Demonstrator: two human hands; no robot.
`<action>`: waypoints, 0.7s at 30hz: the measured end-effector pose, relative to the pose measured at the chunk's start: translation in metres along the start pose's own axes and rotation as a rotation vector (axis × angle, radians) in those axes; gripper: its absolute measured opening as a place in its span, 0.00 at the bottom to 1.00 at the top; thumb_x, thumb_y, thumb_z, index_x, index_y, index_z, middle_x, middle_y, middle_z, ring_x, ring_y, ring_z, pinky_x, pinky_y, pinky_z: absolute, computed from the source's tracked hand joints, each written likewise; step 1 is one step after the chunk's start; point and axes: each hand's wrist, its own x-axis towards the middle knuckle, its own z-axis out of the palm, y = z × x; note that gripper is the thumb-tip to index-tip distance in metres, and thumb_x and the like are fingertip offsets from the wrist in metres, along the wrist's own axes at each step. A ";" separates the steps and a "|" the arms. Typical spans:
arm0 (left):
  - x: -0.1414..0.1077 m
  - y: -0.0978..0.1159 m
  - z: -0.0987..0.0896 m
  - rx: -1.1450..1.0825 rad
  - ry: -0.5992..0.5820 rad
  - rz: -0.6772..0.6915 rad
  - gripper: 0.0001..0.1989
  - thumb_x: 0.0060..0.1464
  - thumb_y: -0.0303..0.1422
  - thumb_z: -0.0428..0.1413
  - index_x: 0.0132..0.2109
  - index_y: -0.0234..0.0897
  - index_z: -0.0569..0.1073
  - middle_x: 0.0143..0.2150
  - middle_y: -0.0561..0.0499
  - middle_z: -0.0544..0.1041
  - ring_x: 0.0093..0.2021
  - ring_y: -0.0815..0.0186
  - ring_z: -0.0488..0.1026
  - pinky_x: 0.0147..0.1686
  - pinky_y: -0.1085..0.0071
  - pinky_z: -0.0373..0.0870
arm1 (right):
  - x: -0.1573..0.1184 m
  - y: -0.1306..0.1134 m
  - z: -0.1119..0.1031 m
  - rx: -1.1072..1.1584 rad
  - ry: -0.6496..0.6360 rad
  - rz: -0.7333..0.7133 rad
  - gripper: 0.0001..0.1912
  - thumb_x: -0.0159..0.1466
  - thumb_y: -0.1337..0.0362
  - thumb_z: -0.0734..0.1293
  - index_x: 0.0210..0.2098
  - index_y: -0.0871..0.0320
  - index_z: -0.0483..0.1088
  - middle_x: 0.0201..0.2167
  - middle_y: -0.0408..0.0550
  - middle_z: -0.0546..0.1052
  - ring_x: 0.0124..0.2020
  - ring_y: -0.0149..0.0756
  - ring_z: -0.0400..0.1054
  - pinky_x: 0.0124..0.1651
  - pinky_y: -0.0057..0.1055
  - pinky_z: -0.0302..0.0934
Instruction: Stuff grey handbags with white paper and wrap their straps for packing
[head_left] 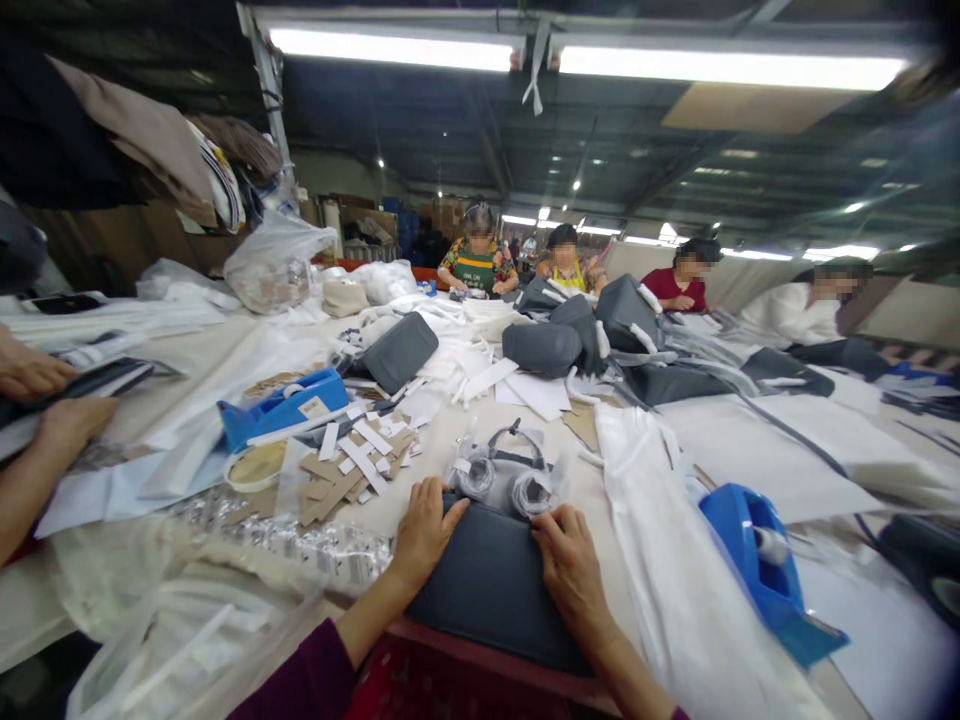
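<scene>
A dark grey handbag [491, 580] lies in front of me at the table's near edge, its broad side facing up. My left hand [426, 530] grips the bag's far left corner, thumb on top and fingers over the edge. At the far right corner my right hand [571, 560] is closed on the edge, fingers bent; its fingertips are partly hidden. Just beyond the bag's far edge lie two coils wrapped in clear plastic, a left coil [475, 478] and a right coil [531, 492]. Behind them arches a dark handle [517, 435].
Blue tape dispensers stand on the left [285, 405] and right [765, 570]. Cardboard and white strips [360, 460] are heaped by a tape roll [255, 466]. White wrapping [675, 560] lies to the right, several grey bags [544, 347] beyond. A co-worker's hands [67, 420] work at left; several people sit opposite.
</scene>
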 end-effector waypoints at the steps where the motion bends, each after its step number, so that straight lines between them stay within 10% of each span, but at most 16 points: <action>1: -0.001 0.002 -0.001 0.064 0.050 0.006 0.10 0.61 0.38 0.52 0.41 0.34 0.67 0.39 0.44 0.71 0.42 0.56 0.69 0.43 0.57 0.71 | 0.000 0.000 0.001 -0.011 0.012 -0.010 0.07 0.66 0.69 0.59 0.35 0.55 0.67 0.35 0.48 0.66 0.38 0.41 0.60 0.41 0.37 0.59; 4: -0.007 0.014 -0.001 0.192 0.203 0.232 0.11 0.60 0.29 0.51 0.50 0.32 0.68 0.46 0.41 0.72 0.48 0.54 0.70 0.49 0.53 0.68 | -0.001 0.001 0.004 -0.037 0.043 -0.037 0.07 0.65 0.70 0.59 0.33 0.54 0.66 0.35 0.48 0.67 0.38 0.41 0.60 0.40 0.38 0.59; 8: -0.013 0.036 0.014 0.113 0.099 0.772 0.15 0.62 0.28 0.49 0.55 0.36 0.67 0.52 0.46 0.73 0.54 0.60 0.70 0.56 0.63 0.65 | -0.003 0.003 0.010 -0.032 0.071 -0.057 0.08 0.64 0.72 0.59 0.34 0.54 0.65 0.35 0.48 0.67 0.37 0.41 0.61 0.40 0.38 0.60; 21: -0.011 0.037 0.067 0.161 0.213 0.602 0.24 0.59 0.46 0.51 0.52 0.31 0.70 0.49 0.39 0.77 0.51 0.53 0.74 0.47 0.61 0.74 | 0.011 0.012 0.003 0.012 -0.027 -0.112 0.08 0.63 0.72 0.59 0.30 0.54 0.64 0.33 0.46 0.69 0.35 0.39 0.64 0.37 0.36 0.62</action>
